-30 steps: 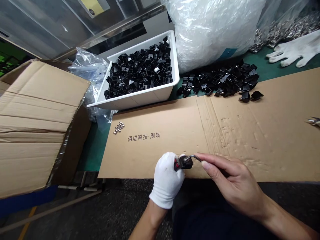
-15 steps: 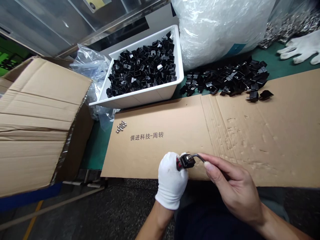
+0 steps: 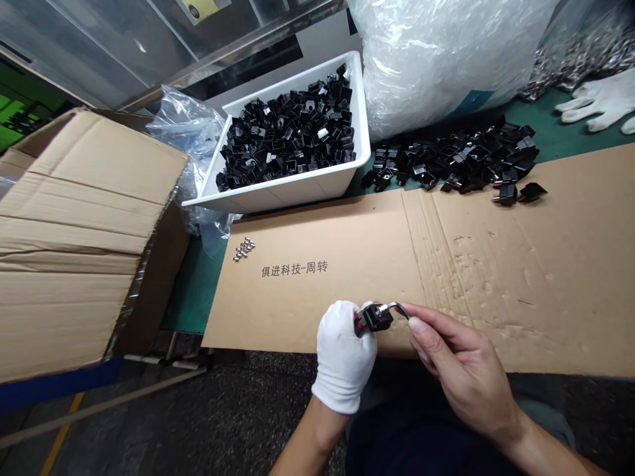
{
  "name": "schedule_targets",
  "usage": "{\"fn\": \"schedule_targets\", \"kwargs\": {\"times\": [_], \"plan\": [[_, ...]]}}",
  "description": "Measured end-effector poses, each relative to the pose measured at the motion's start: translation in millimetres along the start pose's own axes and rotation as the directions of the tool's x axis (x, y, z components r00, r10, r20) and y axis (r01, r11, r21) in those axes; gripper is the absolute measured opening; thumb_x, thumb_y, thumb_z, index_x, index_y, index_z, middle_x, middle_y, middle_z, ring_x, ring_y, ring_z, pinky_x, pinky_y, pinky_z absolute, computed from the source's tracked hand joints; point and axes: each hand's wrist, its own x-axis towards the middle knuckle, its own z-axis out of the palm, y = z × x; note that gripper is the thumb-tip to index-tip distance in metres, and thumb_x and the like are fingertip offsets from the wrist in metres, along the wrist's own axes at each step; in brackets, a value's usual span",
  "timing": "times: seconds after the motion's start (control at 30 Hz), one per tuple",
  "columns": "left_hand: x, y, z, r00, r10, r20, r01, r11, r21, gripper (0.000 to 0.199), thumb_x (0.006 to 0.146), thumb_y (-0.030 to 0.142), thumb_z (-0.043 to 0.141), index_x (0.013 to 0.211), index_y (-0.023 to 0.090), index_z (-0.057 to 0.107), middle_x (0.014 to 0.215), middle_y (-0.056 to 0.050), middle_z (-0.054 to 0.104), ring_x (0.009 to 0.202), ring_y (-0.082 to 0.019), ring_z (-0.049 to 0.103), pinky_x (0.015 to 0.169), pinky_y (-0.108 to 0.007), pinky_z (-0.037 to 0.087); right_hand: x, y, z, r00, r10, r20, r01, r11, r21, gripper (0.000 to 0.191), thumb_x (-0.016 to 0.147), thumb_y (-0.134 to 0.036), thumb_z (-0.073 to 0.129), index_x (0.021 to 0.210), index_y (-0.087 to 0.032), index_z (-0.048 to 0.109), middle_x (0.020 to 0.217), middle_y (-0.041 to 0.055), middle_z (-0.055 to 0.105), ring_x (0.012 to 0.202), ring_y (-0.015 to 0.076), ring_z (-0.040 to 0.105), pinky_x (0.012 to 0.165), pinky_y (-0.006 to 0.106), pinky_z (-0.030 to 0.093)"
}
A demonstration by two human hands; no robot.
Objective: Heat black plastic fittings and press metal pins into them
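Observation:
My left hand [image 3: 343,354], in a white fabric glove, grips a small black plastic fitting [image 3: 373,318] with a red spot at its side. A thin bent metal rod [image 3: 398,307] rises from the fitting and curves toward my bare right hand [image 3: 461,370]. The right thumb and fingers pinch the rod's far end, which they hide. Both hands are held just over the near edge of a brown cardboard sheet [image 3: 476,264].
A white tub [image 3: 292,190] full of black fittings stands beyond the sheet, with a loose pile of them [image 3: 456,158] to its right. Several small metal pieces [image 3: 244,249] lie on the sheet. A large cardboard box [image 3: 74,225] fills the left side.
The whole scene has drifted right and slightly up in view as my head turned. The hands keep their hold, and the fitting has shifted slightly right.

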Motion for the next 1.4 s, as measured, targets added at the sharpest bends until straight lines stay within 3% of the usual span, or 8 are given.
{"fn": "schedule_targets", "kwargs": {"times": [0.33, 0.5, 0.73, 1.0, 1.4], "plan": [[1, 3, -0.8, 1.000, 0.010, -0.019, -0.010, 0.999, 0.036, 0.028, 0.097, 0.018, 0.049, 0.072, 0.026, 0.039, 0.069, -0.002, 0.051, 0.065, -0.021, 0.048, 0.064, -0.033, 0.037, 3, -7, 2, 0.977, 0.204, 0.068, -0.215, 0.941, 0.261, 0.036, 0.096, -0.047, 0.074, 0.121, -0.022, 0.077, 0.063, -0.0049, 0.045, 0.053, 0.0066, 0.034, 0.044, 0.018, 0.024], [0, 2, 0.3, 0.999, 0.015, -0.028, -0.014, 0.999, 0.036, 0.027, 0.096, 0.017, 0.049, 0.073, 0.026, 0.039, 0.069, -0.001, 0.051, 0.065, -0.021, 0.048, 0.064, -0.033, 0.037, 5, -13, -1, 0.932, 0.322, 0.166, -0.361, 0.863, 0.354, 0.036, 0.095, -0.046, 0.074, 0.122, -0.021, 0.075, 0.064, -0.0070, 0.045, 0.046, 0.0021, 0.026, 0.039, 0.015, 0.017], [-1, 0, 1.7, 1.000, 0.013, -0.028, -0.013, 0.999, 0.032, 0.025, 0.095, 0.016, 0.050, 0.074, 0.026, 0.041, 0.070, -0.002, 0.052, 0.067, -0.021, 0.051, 0.065, -0.033, 0.038, 9, -22, -1, 0.857, 0.449, 0.254, -0.516, 0.731, 0.446, 0.027, 0.095, -0.039, 0.074, 0.115, -0.020, 0.072, 0.064, -0.0083, 0.045, 0.043, 0.0017, 0.020, 0.034, 0.011, 0.016], [0, 2, -1.7, 1.000, -0.004, -0.014, 0.004, 1.000, 0.014, 0.026, 0.095, 0.017, 0.049, 0.072, 0.026, 0.041, 0.069, -0.002, 0.053, 0.066, -0.021, 0.051, 0.065, -0.033, 0.039, 11, -24, -3, 0.784, 0.493, 0.377, -0.620, 0.589, 0.519, 0.012, 0.098, -0.030, 0.069, 0.105, -0.019, 0.070, 0.067, -0.0087, 0.044, 0.043, 0.0012, 0.014, 0.032, 0.009, 0.016], [0, 1, -2.0, 1.000, -0.002, -0.013, 0.002, 1.000, 0.001, 0.026, 0.097, 0.017, 0.047, 0.073, 0.026, 0.041, 0.069, -0.002, 0.052, 0.066, -0.021, 0.050, 0.065, -0.033, 0.038, 13, -25, -7, 0.750, 0.512, 0.419, -0.659, 0.522, 0.542, 0.011, 0.100, -0.027, 0.068, 0.107, -0.019, 0.069, 0.066, -0.0090, 0.043, 0.042, 0.0008, 0.014, 0.032, 0.011, 0.013]]}}
